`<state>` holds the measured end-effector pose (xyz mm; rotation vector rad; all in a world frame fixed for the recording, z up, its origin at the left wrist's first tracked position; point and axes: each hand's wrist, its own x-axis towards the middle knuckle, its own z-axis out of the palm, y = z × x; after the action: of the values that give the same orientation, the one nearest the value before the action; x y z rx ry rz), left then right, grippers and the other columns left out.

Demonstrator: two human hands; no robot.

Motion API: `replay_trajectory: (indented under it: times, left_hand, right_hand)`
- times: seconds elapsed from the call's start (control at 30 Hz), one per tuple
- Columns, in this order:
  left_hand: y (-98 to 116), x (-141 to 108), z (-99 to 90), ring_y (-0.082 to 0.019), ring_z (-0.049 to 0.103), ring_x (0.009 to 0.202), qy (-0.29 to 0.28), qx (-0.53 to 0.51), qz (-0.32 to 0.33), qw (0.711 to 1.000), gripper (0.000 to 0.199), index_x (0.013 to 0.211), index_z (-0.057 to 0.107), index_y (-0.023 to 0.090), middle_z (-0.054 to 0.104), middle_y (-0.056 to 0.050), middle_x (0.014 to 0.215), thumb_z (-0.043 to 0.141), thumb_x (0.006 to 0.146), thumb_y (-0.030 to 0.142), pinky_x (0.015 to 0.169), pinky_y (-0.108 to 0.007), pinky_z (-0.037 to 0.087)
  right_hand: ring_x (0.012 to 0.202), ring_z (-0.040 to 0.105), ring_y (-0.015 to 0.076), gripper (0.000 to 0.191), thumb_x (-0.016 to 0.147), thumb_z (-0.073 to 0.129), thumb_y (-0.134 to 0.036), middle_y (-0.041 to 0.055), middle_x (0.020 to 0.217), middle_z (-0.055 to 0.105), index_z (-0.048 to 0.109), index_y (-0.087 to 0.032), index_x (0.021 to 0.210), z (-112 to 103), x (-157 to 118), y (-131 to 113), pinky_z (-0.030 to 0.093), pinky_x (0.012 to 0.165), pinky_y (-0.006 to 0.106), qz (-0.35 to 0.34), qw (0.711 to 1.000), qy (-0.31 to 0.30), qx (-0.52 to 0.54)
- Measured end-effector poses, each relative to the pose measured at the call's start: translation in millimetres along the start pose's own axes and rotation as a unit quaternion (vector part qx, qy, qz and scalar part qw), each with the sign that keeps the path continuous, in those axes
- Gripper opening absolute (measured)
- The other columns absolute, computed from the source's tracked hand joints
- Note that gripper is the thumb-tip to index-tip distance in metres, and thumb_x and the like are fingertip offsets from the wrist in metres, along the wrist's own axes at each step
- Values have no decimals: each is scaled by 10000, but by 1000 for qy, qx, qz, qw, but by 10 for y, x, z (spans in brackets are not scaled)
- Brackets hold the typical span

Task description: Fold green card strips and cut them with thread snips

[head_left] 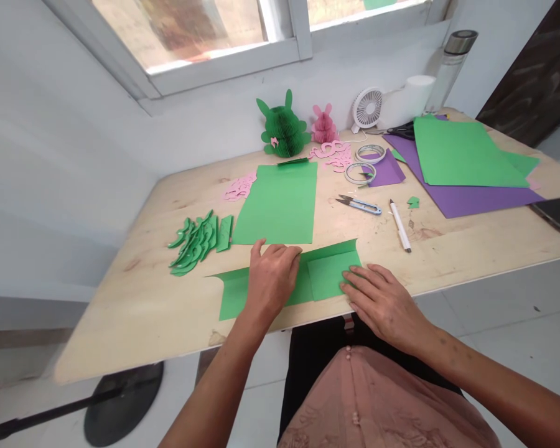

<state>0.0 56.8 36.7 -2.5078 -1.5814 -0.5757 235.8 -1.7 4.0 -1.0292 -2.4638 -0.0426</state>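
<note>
A long green paper strip (242, 294) lies along the table's front edge, its far side folded up. On its right part rests a smaller green rectangle (329, 277). My left hand (273, 274) is closed at the upright fold near the middle, thumb and fingers together at the paper's edge. My right hand (385, 305) lies flat with spread fingers on the right end of the strip and rectangle. Beyond them is a larger green sheet (280, 205). To the left sit a pile of green cut pieces (196, 242) and small green rectangles (224, 233).
Snips (360, 205), a white pen (400, 227), tape rolls (370, 154) and green sheets (466, 152) on purple paper (462, 200) lie to the right. Green (284, 130) and pink (324, 126) paper figures, a fan (368, 109) and a bottle (450, 71) stand at the back.
</note>
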Motion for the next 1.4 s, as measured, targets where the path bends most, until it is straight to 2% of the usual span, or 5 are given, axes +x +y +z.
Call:
replay_trajectory:
  times: [0.5,0.77,0.97,1.13,1.4]
  left_hand:
    - [8,9,6,-228,676,847,-6,0,-12,1000,186,936,650,219,744,-39,861,481,899,151,996,-530,357]
    - [72,42,-40,-227,671,837,-16,36,7,999,222,940,667,206,733,-55,814,447,921,181,1003,-525,353]
    - [129,103,-44,-215,674,809,-36,45,20,998,246,921,670,205,731,-50,806,426,923,177,999,-487,370]
    - [139,156,-14,-181,653,659,-50,73,23,996,272,814,660,208,709,-32,702,412,906,145,992,-447,382]
    - [129,151,24,-188,661,670,-47,79,14,996,263,825,660,201,715,-36,712,418,909,141,978,-444,394]
  right_hand:
    - [1128,575,250,223,926,508,-149,105,1133,684,653,-145,1095,-34,167,79,403,1000,461,-20,1000,18,-10]
    - [1003,617,194,212,928,460,-62,90,1029,706,652,-146,960,3,232,115,416,975,428,-47,998,38,4]
    - [977,620,191,188,952,466,-128,81,1009,704,652,-159,944,-28,283,147,412,968,427,-61,998,-1,1]
    - [947,622,194,234,945,441,-86,97,1025,703,657,-170,975,-51,320,171,440,893,410,-85,996,-19,-5]
    - [884,641,172,232,923,449,-58,70,947,720,652,-168,950,-151,205,219,450,885,400,-114,993,42,-3]
